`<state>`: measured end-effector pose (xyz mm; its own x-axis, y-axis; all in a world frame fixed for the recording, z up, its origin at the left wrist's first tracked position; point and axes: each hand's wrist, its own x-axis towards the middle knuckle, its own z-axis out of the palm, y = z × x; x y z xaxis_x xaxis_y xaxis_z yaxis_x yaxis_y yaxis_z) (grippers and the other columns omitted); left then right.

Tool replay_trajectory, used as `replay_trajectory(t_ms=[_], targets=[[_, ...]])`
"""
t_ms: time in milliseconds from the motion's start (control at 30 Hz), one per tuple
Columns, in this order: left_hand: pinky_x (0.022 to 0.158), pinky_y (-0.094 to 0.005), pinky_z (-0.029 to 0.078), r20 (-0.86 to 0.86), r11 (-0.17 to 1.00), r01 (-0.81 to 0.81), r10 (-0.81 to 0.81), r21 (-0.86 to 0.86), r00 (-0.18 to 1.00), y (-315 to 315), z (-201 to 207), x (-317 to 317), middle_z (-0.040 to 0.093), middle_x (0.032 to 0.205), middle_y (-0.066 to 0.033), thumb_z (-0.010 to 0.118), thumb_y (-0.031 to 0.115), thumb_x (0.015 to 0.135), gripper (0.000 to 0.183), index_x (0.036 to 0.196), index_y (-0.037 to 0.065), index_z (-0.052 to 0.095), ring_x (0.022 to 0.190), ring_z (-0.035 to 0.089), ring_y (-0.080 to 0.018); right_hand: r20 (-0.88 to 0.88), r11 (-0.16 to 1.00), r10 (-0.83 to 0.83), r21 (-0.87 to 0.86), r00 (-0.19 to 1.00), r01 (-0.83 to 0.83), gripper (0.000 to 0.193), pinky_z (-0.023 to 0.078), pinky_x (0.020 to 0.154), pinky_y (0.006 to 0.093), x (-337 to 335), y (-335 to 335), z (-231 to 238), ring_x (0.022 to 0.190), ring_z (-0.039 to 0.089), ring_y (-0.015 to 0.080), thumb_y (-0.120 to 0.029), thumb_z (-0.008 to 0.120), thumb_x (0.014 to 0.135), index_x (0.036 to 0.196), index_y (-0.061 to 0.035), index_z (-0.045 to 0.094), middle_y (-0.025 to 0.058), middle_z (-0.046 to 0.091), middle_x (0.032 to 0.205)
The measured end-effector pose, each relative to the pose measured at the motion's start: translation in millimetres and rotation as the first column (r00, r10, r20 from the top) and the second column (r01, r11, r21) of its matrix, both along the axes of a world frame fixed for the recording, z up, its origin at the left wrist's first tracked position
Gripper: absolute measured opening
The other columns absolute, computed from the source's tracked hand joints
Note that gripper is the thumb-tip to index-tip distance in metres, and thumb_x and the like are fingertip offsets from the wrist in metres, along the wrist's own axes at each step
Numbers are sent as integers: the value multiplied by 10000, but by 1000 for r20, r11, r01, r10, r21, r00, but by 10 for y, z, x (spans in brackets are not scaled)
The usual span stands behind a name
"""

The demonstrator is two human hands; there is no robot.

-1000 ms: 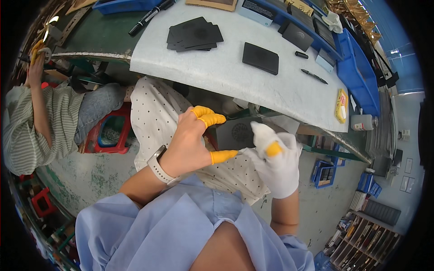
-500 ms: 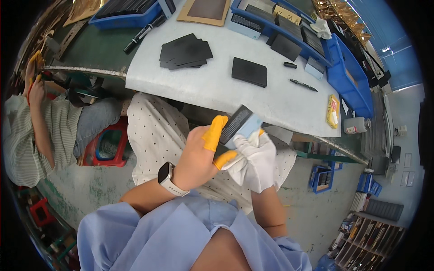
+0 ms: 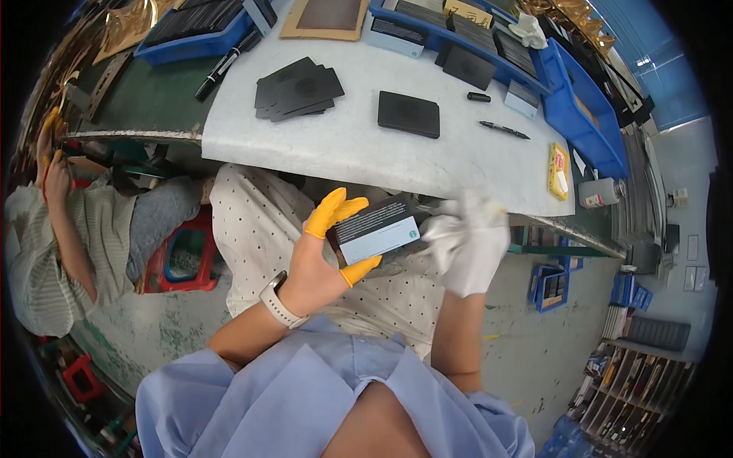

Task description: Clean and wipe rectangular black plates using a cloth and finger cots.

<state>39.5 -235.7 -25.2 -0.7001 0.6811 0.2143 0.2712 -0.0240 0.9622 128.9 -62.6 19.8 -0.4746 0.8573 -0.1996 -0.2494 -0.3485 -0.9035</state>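
From here I see the left grip (image 3: 311,271) pinching the black-and-blue card (image 3: 378,229) edgewise above the lap (image 3: 258,233), below the bench (image 3: 343,162); the blurred right grip (image 3: 475,256), its closure unclear to me, could knock it loose.

Left forearm (image 3: 246,333): bare, angling up and inward from the lower left.
Left wrist (image 3: 299,299): roughly in line with the forearm, a pale-banded watch (image 3: 277,303) just below it.
Left hand (image 3: 313,267): set in a light grip, yellow-capped fingers (image 3: 327,211) above, yellow-capped thumb (image 3: 360,271) below.
Right forearm (image 3: 458,336): bare, nearly upright.
Right hand (image 3: 475,246): white-gloved, apart from the left, too blurred to read its fingers.
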Motion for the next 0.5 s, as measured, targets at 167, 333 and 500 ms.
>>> replay_trajectory(t_ms=[167, 333, 500], targets=[[937, -330, 379, 66, 999, 52, -52, -10, 996, 65, 68, 64, 550, 1242, -104, 782, 72, 664, 852, 1371, 32, 309, 1069, 488, -239, 320, 989, 110, 60, 941, -136, 228, 501, 487, 257, 45, -114, -23, 627, 583, 131, -44, 688, 801, 948, -57, 514, 77, 583, 842], [904, -317, 370, -81, 998, 45, -48, -33, 996, -6, 97, 59, 569, 1223, -85, 785, 77, 651, 850, 1363, 24, 323, 1063, 472, -249, 204, 989, 123, 57, 971, -137, 368, 477, 789, 263, 7, -29, 15, 881, 566, 135, -20, 698, 794, 1070, -21, 455, 71, 578, 999], [1007, -360, 328, -135, 979, 122, -144, -163, 980, -5, 143, 88, 561, 1224, -135, 798, 115, 662, 876, 1379, 40, 301, 1140, 518, -245, 366, 892, 362, 132, 857, -433, 496, 455, 833, 273, 24, -173, 70, 945, 550, 124, -65, 720, 789, 1179, 6, 422, 92, 565, 1082]])
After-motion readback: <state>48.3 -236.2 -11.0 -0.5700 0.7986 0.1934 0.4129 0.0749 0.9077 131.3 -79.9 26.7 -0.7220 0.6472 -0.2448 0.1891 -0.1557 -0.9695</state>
